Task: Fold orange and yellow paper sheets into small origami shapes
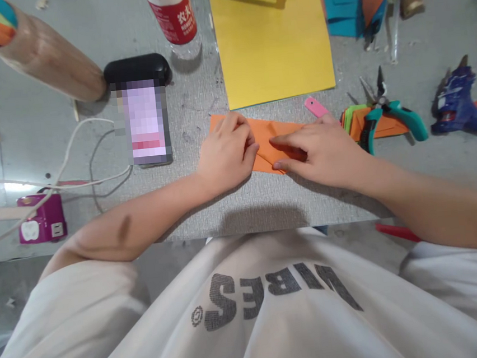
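Note:
A folded sheet of orange paper lies on the grey table before me, with a crease running across its near part. My left hand rests on its left end, fingers curled and thumb pressed in against them. From the other side my right hand holds the paper, its index finger on the top and its thumb at the near edge. The fingers partly cover the fold. Just beyond my right hand a pink utility knife shows in part.
Yellow paper lies beyond my hands. Teal-handled pliers rest on coloured paper pieces at right, near a blue glue gun. At left are a phone, black case, wooden cylinder, bottle, cables and purple adapter.

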Tool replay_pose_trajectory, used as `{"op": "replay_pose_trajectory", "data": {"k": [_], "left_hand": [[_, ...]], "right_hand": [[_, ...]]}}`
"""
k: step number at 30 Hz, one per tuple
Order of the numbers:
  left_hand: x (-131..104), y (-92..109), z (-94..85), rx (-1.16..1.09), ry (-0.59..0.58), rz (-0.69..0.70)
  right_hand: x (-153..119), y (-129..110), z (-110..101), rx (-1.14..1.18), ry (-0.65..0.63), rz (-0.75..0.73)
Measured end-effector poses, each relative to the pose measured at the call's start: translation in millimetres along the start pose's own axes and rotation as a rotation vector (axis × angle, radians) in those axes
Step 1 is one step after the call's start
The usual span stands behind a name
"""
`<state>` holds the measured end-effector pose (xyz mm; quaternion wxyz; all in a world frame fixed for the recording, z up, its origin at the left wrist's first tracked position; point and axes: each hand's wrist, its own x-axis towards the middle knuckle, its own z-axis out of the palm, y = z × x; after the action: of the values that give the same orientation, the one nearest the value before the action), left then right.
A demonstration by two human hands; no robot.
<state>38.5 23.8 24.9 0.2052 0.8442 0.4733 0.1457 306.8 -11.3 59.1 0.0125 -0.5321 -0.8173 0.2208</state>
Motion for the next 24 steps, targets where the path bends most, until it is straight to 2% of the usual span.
{"op": "replay_pose_trajectory", "data": {"k": [5,9,13,16,18,24], "left_hand": [[1,-4,0.2,-0.001,0.037,-0.009],[2,-4,-2.1,0.029,0.020,-0.053],[-6,3,-6.6,0.148,0.028,0.067],[-20,14,-7.0,0.243,-0.037,0.231],[-31,22,-4.7,0.271,-0.087,0.292],[-52,38,2.1,0.387,-0.222,0.225]], "right_hand": [[-1,2,1,-0.085,0.009,-0.036],[-1,0,0,-0.131,-0.021,-0.038],[-2,0,-2,-0.145,-0.033,-0.046],[-3,3,0,-0.135,-0.004,-0.068],[-4,5,2,-0.127,0.020,-0.081],[-4,6,4,-0.123,0.015,-0.101]]}}
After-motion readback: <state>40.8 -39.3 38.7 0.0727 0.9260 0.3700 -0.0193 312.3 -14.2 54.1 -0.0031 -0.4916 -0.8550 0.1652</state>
